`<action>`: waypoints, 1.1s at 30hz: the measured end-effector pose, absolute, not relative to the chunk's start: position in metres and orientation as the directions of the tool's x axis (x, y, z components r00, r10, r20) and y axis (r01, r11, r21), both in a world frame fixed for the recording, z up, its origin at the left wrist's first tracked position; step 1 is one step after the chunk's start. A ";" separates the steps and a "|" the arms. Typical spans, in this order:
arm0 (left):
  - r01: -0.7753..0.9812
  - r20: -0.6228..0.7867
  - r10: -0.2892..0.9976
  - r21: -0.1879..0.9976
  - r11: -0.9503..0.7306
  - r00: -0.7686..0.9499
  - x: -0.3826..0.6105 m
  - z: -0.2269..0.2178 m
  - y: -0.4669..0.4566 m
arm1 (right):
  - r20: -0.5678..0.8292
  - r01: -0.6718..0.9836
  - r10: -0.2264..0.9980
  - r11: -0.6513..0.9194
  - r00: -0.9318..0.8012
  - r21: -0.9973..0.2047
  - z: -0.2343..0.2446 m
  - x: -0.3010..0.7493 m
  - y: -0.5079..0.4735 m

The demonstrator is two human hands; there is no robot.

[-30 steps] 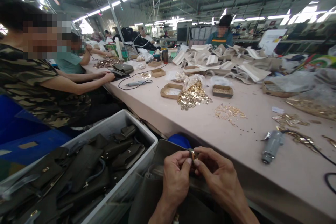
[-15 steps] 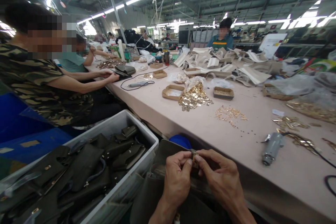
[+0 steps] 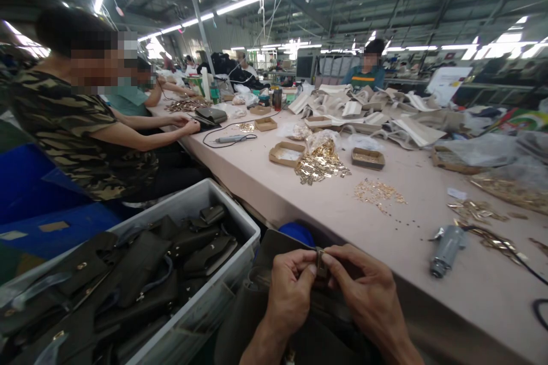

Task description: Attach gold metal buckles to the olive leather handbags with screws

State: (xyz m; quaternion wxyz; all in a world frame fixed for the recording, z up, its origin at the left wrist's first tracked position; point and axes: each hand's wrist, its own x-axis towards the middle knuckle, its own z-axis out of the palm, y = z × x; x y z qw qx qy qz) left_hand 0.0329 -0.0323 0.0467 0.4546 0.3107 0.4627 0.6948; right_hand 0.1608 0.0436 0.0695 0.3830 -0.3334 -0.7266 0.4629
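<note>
A dark olive leather-like bag [image 3: 240, 325] lies in front of me, partly hidden under my hands. Between my fingertips is the end of its strap with a small gold metal fitting [image 3: 320, 263] on it. My left hand [image 3: 289, 291] pinches the strap end from the left, thumb against forefinger. From the right, thumb and fingers of my right hand [image 3: 363, 282] press on the gold fitting. The fitting's exact seat on the strap is too small to make out.
Left of me stands a grey bin [image 3: 252, 234] of dark olive bags. Across the pink-covered table [image 3: 342, 211] are gold hardware heaps [image 3: 319, 165], small gold pieces [image 3: 379, 193], a cardboard tray [image 3: 286, 154] and a corded grey power screwdriver [image 3: 447, 251]. A co-worker [image 3: 81, 131] works at left.
The view has shifted slightly, so the surroundings sit a little lower and further right. My hands stay together at the strap end, and the fitting's face shows more plainly.
</note>
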 end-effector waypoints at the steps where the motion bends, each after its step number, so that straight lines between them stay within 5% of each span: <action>1: -0.348 0.015 0.920 0.923 -0.163 -0.392 0.033 0.047 -0.033 | 0.246 0.131 0.840 0.347 -0.483 -0.929 0.069 0.160 0.043; 15: -0.297 0.033 0.919 0.941 -0.161 -0.393 0.036 0.054 -0.041 | 0.229 0.202 0.871 0.342 -0.436 -0.918 0.069 0.152 0.043; 21: -0.320 -0.042 0.902 0.941 -0.109 -0.430 0.043 0.054 -0.042 | -0.031 0.146 0.869 0.047 -0.494 -0.988 0.062 0.155 0.049; 27: -0.348 -0.106 0.910 0.937 -0.044 -0.401 0.044 0.058 -0.044 | -0.229 -0.107 0.888 -0.293 -0.398 -0.950 0.056 0.148 0.040; 33: -0.178 -0.136 0.882 0.982 0.061 -0.452 0.048 0.055 -0.047 | -0.267 -0.218 0.938 -0.314 -0.222 -0.924 0.045 0.137 0.025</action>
